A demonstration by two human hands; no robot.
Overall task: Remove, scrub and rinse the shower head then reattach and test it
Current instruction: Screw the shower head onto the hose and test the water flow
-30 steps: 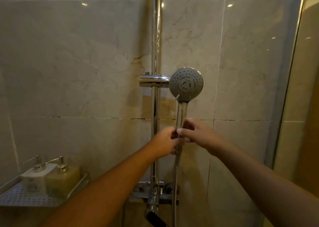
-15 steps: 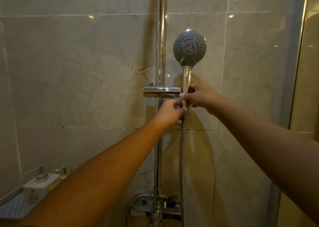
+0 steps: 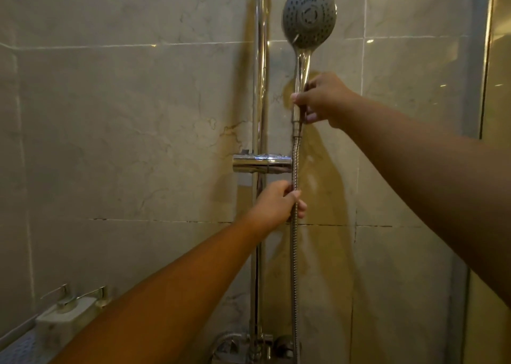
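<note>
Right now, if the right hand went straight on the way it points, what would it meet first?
Probably the chrome rail, just left of the shower head handle that the right hand grips. Depth is unclear, so it could pass in front.

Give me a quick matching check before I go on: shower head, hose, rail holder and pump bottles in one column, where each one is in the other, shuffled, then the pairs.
1. shower head
2. hose
3. rail holder
4. pump bottles

A. on the shelf, lower left
B. held by its handle in the right grip, above the holder
C. clamped on the vertical rail
D. held in the left grip, just below the holder

Pairs: 1-B, 2-D, 3-C, 4-A.
</note>
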